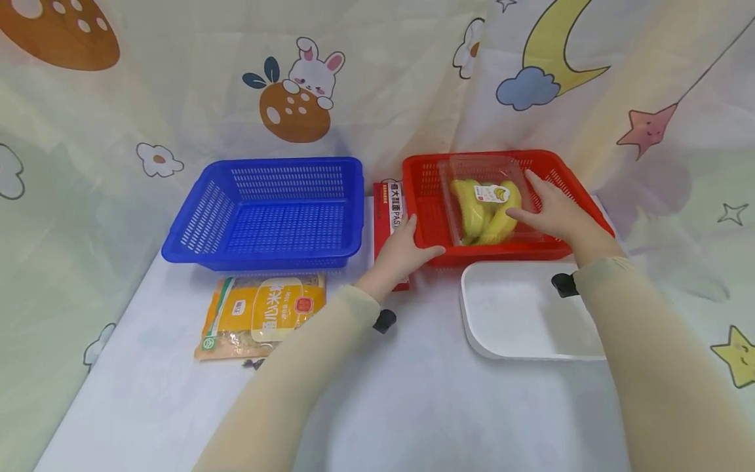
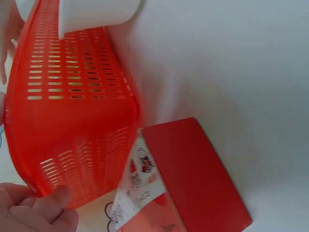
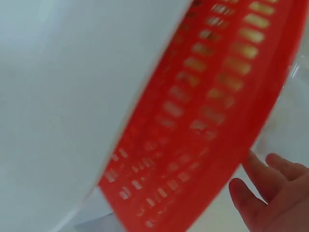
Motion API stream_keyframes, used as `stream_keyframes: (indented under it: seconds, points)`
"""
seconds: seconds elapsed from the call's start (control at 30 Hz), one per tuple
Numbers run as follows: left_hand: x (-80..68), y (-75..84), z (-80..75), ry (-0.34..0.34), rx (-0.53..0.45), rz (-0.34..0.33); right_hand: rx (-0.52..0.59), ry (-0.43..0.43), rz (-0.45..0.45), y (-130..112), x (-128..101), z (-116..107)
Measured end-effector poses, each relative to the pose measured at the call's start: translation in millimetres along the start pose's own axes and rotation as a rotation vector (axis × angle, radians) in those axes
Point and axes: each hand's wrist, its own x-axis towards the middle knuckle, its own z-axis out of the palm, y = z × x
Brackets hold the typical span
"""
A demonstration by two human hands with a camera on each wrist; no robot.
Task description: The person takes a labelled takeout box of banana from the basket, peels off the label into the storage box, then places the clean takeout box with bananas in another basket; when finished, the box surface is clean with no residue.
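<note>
In the head view my left hand (image 1: 400, 252) is at the near left corner of the red basket (image 1: 485, 254), thumb over the front rim. Its fingers (image 2: 48, 208) curl against the basket's side wall in the left wrist view. My right hand (image 1: 557, 213) reaches over the basket's right end, fingers spread and thumb beside the clear plastic box (image 1: 522, 172). Yellow bananas (image 1: 474, 213) lie inside that box, under a white label. The box rests tilted in the basket. From the right wrist camera, the right fingers (image 3: 260, 174) show just beyond the rim.
A blue basket (image 1: 283, 259) stands at the left, with an orange food packet (image 1: 262, 314) in front. Between the baskets lies a red pasta box (image 1: 382, 223), partly hidden by my left hand. A white tray (image 1: 525, 314) sits before the red basket. A patterned curtain (image 1: 389, 85) hangs behind.
</note>
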Motion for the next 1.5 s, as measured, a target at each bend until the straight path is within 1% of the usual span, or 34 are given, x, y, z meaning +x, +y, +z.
stream_keyframes:
  seconds: [0.1,0.23,0.4,0.47,0.53,0.67,0.77,0.87,1.1,1.27,1.4,1.5]
  points:
    - [-0.5,-3.3,3.0,0.011,-0.018,-0.004,-0.032,-0.049,0.01,14.4,1.1,-0.2]
    - [-0.3,-6.0,5.4,0.013,-0.025,-0.008,-0.061,-0.118,0.043,26.1,1.7,0.5]
    - [2.2,-6.6,5.4,0.032,-0.01,0.0,-0.025,-0.191,0.083,34.3,3.9,2.8]
    - [2.8,-6.4,5.7,0.029,-0.013,-0.005,-0.009,-0.216,0.091,36.2,5.1,4.5]
    - [2.9,-5.6,6.2,0.019,-0.017,-0.009,0.004,-0.236,0.089,37.8,5.3,6.2]
    - [2.8,-4.7,7.2,0.007,-0.032,-0.003,0.027,-0.263,0.052,38.7,5.5,10.4]
    - [2.2,-6.6,7.3,0.015,-0.044,-0.014,0.058,-0.27,0.023,36.1,7.5,14.5]
    - [1.2,-8.4,6.7,0.018,-0.052,-0.022,0.082,-0.267,0.012,33.0,9.0,17.2]
    - [0.3,-8.0,5.9,0.005,-0.051,-0.009,0.01,-0.255,-0.002,32.2,7.9,15.6]
    - [-1.3,-7.3,5.6,0.007,-0.056,-0.006,0.026,-0.215,-0.034,35.6,9.7,15.4]
    - [-1.9,-7.4,5.7,0.005,-0.055,-0.004,0.026,-0.173,-0.044,38.0,10.7,15.2]
    - [-2.0,-7.9,6.1,0.005,-0.057,-0.009,0.047,-0.136,-0.062,38.1,10.9,14.3]
